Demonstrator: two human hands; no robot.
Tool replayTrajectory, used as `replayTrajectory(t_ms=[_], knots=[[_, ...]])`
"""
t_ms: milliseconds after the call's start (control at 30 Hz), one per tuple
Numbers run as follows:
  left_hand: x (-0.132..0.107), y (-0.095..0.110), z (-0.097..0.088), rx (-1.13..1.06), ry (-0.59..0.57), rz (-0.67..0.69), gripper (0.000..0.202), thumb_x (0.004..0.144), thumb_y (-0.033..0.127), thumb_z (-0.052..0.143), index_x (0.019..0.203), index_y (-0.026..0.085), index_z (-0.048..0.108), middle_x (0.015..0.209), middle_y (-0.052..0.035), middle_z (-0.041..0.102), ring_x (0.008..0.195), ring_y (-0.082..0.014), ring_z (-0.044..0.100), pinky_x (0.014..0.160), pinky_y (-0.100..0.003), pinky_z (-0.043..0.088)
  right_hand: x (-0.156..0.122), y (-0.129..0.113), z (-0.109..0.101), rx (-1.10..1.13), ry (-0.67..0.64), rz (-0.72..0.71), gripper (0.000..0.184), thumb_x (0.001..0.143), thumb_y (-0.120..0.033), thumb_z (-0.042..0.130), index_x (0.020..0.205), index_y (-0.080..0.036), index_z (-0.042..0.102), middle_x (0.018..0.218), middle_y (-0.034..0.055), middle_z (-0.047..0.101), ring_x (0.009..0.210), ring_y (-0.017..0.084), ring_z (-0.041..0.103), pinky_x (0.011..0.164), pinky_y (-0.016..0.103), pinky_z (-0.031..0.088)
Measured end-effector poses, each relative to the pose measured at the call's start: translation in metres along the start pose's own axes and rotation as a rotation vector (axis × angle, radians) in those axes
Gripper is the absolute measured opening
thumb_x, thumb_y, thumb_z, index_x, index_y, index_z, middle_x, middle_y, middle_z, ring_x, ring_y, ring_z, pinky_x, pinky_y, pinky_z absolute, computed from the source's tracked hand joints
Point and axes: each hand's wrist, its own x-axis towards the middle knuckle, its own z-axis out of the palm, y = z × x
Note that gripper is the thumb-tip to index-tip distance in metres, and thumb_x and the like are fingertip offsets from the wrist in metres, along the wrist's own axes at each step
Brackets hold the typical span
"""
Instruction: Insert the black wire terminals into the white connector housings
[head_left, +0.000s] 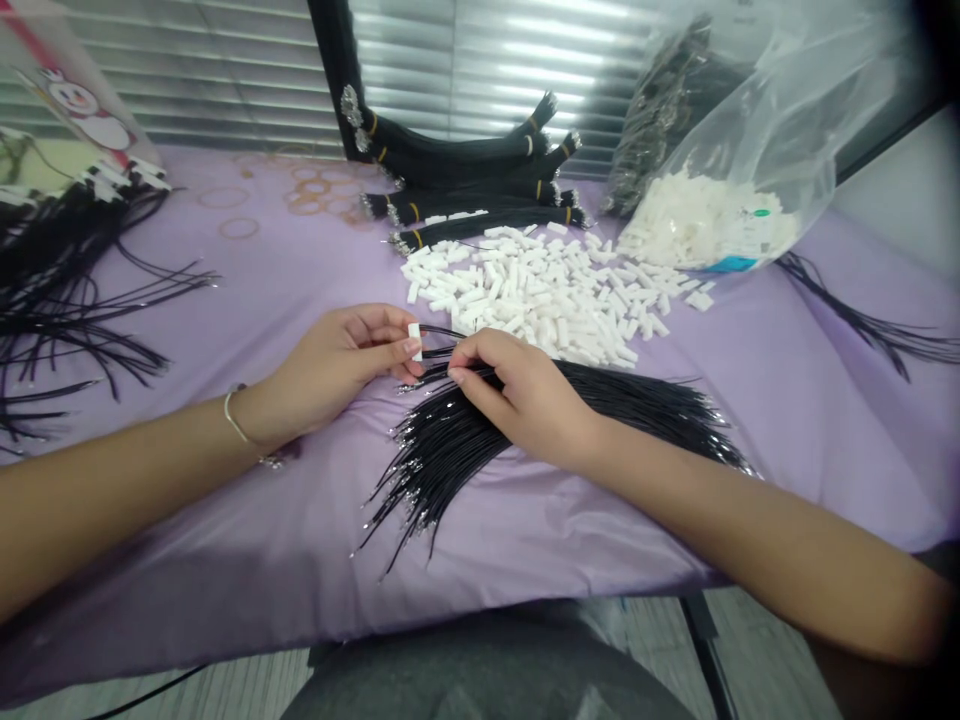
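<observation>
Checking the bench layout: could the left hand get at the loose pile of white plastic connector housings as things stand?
Likely yes: the left hand sits just short of the pile of white plastic connector housings, with only purple cloth between. It holds one housing, which it may need to set down.

Wire pile [465,470] before connector heap [540,295], plastic bag [750,130] behind right
</observation>
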Motion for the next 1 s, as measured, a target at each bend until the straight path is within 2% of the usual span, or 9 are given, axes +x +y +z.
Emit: replayTrajectory(t_ms=[200,300,567,1000], knots=[[-0.002,0.002,-0.001,0.087,-0.078,0.006,0.016,0.076,0.024,0.068,0.089,0.016,0.063,0.072,-0.0017,0.067,0.066,-0.0111,0.063,0.069,-0.021,0.051,0.002,0.005,-0.004,-0.008,0.095,0.082,0.013,0.088,-0.021,0.046,0.079,-0.015,0.052,0.073,0.0003,0.054,0.067,0.010,0.048,0.063,0.023,0.038],[-0.003,0.006,0.000,0.088,-0.098,0.004,0.013,0.077,0.024,0.067,0.086,0.016,0.064,0.071,-0.0014,0.066,0.066,-0.0110,0.061,0.069,-0.021,0.050,0.002,0.006,-0.004,-0.025,0.097,0.133,0.014,0.085,-0.021,0.047,0.074,-0.016,0.051,0.069,-0.0006,0.053,0.063,0.010,0.047,0.060,0.023,0.036],[-0.004,0.013,0.002,0.106,-0.143,-0.008,0.010,0.076,0.024,0.066,0.074,0.014,0.067,0.070,-0.0030,0.063,0.068,-0.0124,0.059,0.068,-0.021,0.048,0.002,0.004,-0.003,-0.022,0.113,0.149,0.013,0.082,-0.018,0.048,0.069,-0.016,0.050,0.064,-0.0015,0.052,0.059,0.009,0.046,0.057,0.022,0.034],[-0.005,0.009,0.002,0.135,-0.099,-0.005,0.010,0.075,0.024,0.068,0.082,0.017,0.068,0.069,-0.0015,0.066,0.066,-0.0119,0.061,0.068,-0.021,0.049,0.002,0.005,-0.004,0.000,0.075,0.142,0.014,0.082,-0.018,0.048,0.069,-0.015,0.052,0.064,-0.0015,0.053,0.058,0.008,0.046,0.056,0.021,0.034]])
